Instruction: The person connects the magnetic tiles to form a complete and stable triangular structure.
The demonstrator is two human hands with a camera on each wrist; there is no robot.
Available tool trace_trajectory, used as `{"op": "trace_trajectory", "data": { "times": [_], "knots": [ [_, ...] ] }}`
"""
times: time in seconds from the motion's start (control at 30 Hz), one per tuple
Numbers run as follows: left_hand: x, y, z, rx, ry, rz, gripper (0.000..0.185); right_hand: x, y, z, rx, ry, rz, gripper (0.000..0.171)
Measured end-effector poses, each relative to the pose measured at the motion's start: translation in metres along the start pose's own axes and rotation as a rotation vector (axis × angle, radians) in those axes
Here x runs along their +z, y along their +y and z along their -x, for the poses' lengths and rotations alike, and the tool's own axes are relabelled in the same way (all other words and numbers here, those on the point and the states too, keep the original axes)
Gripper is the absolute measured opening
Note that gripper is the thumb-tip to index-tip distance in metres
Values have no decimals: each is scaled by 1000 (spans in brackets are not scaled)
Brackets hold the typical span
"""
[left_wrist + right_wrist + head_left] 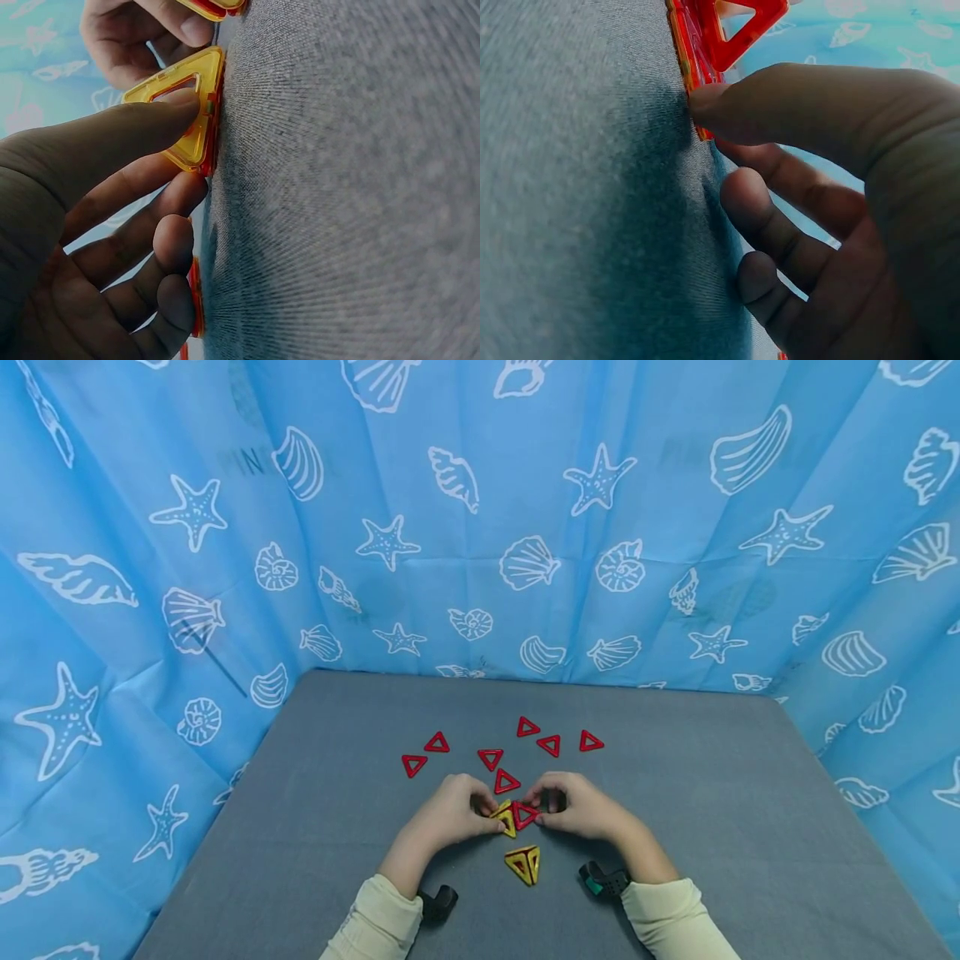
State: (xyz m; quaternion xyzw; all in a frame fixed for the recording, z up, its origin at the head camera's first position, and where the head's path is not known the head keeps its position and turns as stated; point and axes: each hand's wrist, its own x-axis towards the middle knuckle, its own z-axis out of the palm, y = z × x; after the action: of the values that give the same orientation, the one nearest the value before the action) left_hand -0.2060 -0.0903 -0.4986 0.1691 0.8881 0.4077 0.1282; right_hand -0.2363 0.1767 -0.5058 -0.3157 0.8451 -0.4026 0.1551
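My left hand (452, 812) pinches a yellow triangular magnetic tile (206, 146), its thumb across the tile's open middle and fingers behind. The tile stands tilted up from the grey cloth. Directly beside it is a red triangular tile (526, 815), gripped at its right corner between the thumb and fingers of my right hand (581, 806). In the right wrist view that thumb presses the corner of a low-lying red tile (705, 71), and a raised red triangle (766, 22) leans above it. Nearer me, two yellow triangles (522, 864) lean together.
Beyond my hands lie several loose red triangles, among them one just ahead (506, 781), one at the left (413, 765) and one at the right (590, 741). The grey table (300, 893) ends at a blue shell-patterned curtain (465, 593). Both wrists carry black straps.
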Motion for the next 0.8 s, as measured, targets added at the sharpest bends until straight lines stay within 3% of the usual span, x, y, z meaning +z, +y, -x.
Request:
{"op": "trace_trajectory", "data": {
  "times": [0.23, 0.47, 0.8],
  "knots": [
    [0, 1, 1, -2, -3, 0, 14, 1, 0, 1, 13, 41, 49, 21],
    [0, 3, 2, 6, 2, -5, 14, 2, -1, 1, 52, 24, 65, 15],
    [0, 3, 2, 3, -2, 8, 14, 1, -4, 1, -6, 23, -49, 15]
  ]
}}
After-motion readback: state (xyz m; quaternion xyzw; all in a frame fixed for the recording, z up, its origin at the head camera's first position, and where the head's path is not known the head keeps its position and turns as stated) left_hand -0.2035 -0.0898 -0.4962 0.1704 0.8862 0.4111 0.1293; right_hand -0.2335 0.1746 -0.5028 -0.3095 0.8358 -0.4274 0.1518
